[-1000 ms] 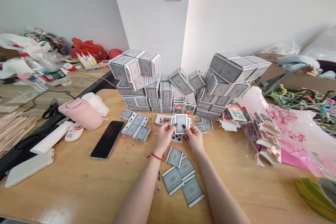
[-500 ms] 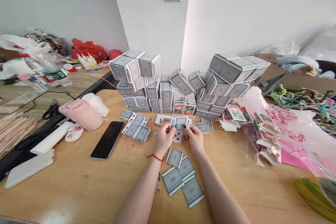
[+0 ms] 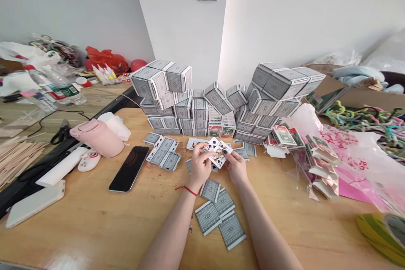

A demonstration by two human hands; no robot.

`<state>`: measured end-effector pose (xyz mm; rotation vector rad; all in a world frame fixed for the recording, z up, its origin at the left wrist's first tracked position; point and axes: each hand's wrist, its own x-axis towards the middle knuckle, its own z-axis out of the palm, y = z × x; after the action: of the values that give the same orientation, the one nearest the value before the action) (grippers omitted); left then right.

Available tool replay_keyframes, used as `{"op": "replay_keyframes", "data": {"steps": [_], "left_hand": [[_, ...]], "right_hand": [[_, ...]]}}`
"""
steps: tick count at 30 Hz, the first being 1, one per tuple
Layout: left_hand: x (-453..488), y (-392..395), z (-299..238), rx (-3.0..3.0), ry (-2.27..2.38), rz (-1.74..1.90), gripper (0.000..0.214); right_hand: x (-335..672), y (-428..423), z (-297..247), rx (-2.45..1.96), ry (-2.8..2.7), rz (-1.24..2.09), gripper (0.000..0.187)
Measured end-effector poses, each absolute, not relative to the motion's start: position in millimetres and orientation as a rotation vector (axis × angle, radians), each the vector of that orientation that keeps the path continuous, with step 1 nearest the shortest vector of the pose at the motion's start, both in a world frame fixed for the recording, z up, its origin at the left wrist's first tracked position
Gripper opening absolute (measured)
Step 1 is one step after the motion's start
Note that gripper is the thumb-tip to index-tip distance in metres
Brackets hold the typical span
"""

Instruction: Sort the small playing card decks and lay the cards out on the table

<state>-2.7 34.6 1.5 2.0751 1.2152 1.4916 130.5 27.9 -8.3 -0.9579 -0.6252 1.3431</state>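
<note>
My left hand (image 3: 198,165) and my right hand (image 3: 236,166) meet above the middle of the wooden table (image 3: 95,228). Together they pinch a few playing cards (image 3: 217,152), fanned and turned face up. A red string circles my left wrist. Several face-down cards with grey patterned backs (image 3: 218,215) lie between my forearms. More loose cards (image 3: 164,152) lie to the left of my hands, some face up. Behind my hands stands a wall of stacked grey card boxes (image 3: 221,97).
A black phone (image 3: 129,168), a pink bottle (image 3: 96,137) and a white case (image 3: 34,202) lie at left. Wooden sticks (image 3: 15,156) and water bottles (image 3: 60,84) sit further left. Opened card packs (image 3: 319,156), pink plastic (image 3: 363,164), coloured cords (image 3: 373,122) and tape rolls (image 3: 386,228) fill the right.
The cards in my hands showed their grey backs before; now they are turned face up and fanned. My hands stayed in the same spot.
</note>
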Motion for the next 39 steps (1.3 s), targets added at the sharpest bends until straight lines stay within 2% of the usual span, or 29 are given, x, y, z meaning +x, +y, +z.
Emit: {"op": "replay_keyframes", "data": {"steps": [9,21,25,29,39], "left_hand": [[-6.4,31.8,9.7,1.768,1.266,1.388,0.037],[0.7,38.2,-0.5,1.300,1.182,1.327,0.016],[0.3,39.2,3.2,1.252,1.119,1.309,0.015],[-1.6,40.4,8.0,1.213,1.130,1.318,0.022],[-3.0,44.9,4.2,1.165,1.223,1.307,0.016]], "right_hand": [[129.8,29.3,-13.8,-1.031,-0.748,1.210,0.028],[131.5,31.9,-17.3,-1.128,-0.785,1.152,0.031],[132.3,32.5,-19.5,-1.124,-0.795,1.163,0.032],[133.0,32.0,-19.3,-1.117,-0.841,1.152,0.032],[132.4,30.2,-17.1,-1.114,-0.888,1.152,0.033]]}}
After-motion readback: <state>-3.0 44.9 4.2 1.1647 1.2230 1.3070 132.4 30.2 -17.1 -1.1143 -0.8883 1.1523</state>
